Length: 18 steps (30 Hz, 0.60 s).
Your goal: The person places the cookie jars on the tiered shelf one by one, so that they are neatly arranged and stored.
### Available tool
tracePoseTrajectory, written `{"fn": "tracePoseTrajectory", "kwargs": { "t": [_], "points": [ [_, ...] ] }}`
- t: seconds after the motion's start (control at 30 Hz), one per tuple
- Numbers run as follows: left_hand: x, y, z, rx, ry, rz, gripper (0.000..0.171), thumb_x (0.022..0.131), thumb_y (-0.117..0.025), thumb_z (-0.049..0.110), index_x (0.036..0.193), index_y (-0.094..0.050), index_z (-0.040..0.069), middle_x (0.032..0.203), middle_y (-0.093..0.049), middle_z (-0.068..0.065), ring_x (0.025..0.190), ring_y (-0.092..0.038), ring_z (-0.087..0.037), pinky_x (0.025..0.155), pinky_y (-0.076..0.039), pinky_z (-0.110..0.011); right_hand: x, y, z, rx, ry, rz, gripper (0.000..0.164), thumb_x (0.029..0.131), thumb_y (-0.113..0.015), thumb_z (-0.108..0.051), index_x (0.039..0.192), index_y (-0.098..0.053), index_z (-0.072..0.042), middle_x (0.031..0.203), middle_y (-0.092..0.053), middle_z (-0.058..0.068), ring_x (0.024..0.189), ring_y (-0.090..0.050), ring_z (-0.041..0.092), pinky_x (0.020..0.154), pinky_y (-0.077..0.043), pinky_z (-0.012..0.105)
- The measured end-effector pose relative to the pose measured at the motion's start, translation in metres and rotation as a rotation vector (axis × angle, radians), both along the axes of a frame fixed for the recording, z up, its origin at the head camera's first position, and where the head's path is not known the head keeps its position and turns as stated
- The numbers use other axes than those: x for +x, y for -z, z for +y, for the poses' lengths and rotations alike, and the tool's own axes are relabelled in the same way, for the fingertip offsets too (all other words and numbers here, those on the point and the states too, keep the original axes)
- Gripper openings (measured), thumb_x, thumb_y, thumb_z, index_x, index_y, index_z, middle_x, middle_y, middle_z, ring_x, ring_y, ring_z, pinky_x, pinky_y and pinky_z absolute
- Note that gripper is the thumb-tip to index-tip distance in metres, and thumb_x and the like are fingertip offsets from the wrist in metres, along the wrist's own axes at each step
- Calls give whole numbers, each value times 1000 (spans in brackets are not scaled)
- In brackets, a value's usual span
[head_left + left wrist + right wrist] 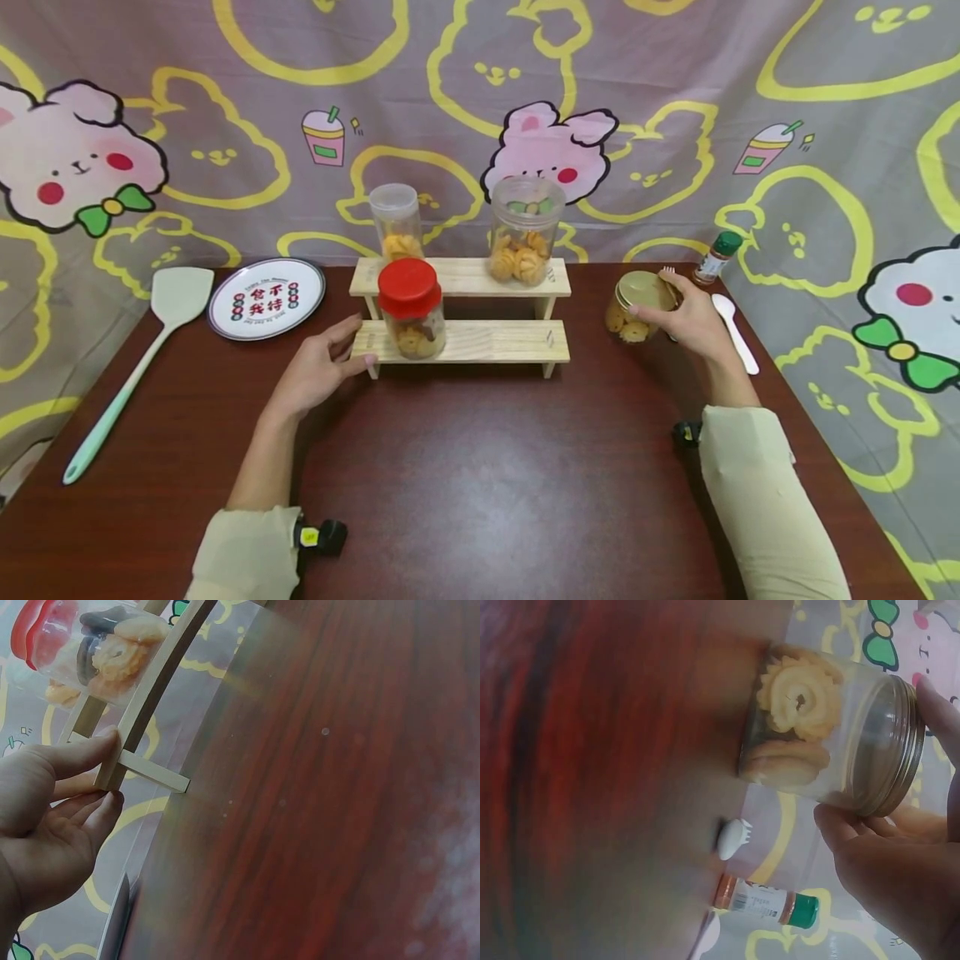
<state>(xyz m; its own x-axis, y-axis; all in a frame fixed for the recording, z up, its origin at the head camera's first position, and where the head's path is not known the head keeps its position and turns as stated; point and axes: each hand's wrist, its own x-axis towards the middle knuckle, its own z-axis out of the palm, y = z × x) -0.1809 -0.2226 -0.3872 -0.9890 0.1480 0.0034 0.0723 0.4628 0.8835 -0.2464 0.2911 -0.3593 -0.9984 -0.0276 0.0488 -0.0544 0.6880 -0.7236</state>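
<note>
My left hand point(318, 371) pinches the left end of the lower step of a two-step wooden rack point(487, 340); in the left wrist view the thumb lies on top and fingers are beneath. Right beside that hand, a red-lidded cookie jar point(411, 312) stands on the lower step. My right hand point(693, 317) grips a clear jar with a gold lid point(645, 292) by its lid, thumb on one side and fingers on the other. Cookies point(799, 697) show inside this jar, which appears to stand on the table right of the rack.
The upper step bears a slim clear-lidded jar point(396, 221) and a wide clear jar point(525, 233). A plate point(267, 298) and a spatula point(142, 367) lie left. A green-capped spice bottle point(717, 257), white spoon point(735, 333) and small white fork point(735, 838) are at right.
</note>
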Motion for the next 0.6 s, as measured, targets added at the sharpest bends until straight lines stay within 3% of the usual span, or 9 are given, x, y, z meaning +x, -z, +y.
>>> {"fn": "tracePoseTrajectory", "kwargs": {
  "t": [0.37, 0.6],
  "points": [
    [0, 1, -2, -11, -4, -5, 72, 84, -71, 21, 142, -35, -1, 151, -31, -14, 134, -37, -27, 107, -39, -35, -2, 0, -4, 1, -12, -34, 101, 75, -77, -39, 149, -18, -2, 154, -21, 20, 133, -31, 37, 109, -31, 54],
    [0, 2, -1, -11, -10, -12, 73, 83, -72, 22, 143, -35, 1, 151, -32, -12, 133, -39, -24, 105, -40, -31, -1, 0, -3, 15, 7, -26, 101, 75, -77, -42, 148, -20, -1, 154, -21, 18, 132, -33, 37, 108, -32, 54]
  ]
}}
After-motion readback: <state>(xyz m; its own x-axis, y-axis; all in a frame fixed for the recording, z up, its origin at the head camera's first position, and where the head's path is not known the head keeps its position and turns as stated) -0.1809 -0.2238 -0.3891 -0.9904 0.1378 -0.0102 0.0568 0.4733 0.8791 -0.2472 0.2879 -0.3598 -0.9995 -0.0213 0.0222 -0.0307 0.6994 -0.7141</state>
